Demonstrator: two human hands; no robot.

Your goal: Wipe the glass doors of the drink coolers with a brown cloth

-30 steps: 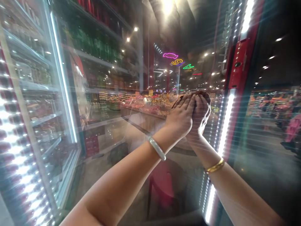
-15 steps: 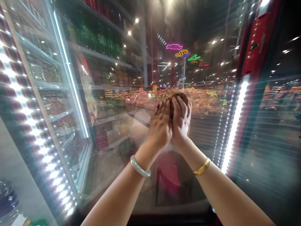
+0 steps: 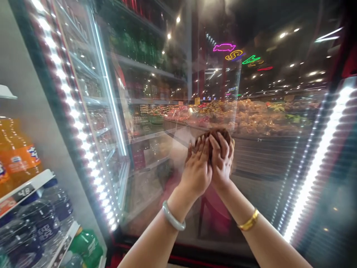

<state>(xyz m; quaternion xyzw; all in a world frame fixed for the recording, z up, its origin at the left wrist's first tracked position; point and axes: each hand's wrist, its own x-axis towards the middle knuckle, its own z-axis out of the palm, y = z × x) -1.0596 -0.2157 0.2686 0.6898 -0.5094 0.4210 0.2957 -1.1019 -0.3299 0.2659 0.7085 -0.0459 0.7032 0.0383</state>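
Both my hands are up against a see-through glass door [image 3: 156, 201], side by side and touching. A bunched brown cloth [image 3: 223, 132] is pressed to the glass under them. My right hand [image 3: 221, 158] is closed over the cloth with bent fingers. My left hand [image 3: 196, 171] leans on its left side, fingers close together, and part of the cloth is hidden beneath it. A pale bangle [image 3: 173, 217] circles my left wrist and a gold bracelet [image 3: 249, 220] my right.
Bright light strips [image 3: 80, 123] run along the door frame on both sides. At the left are shelves with orange soda bottles [image 3: 18, 152], dark-labelled bottles [image 3: 39, 219] and a green bottle [image 3: 86, 242]. Through the glass show a produce display [image 3: 256, 115] and a red chair [image 3: 216, 212].
My hands and the cloth have moved lower on the glass, still pressed together. The view has swung left, bringing more of the bottle shelves into sight.
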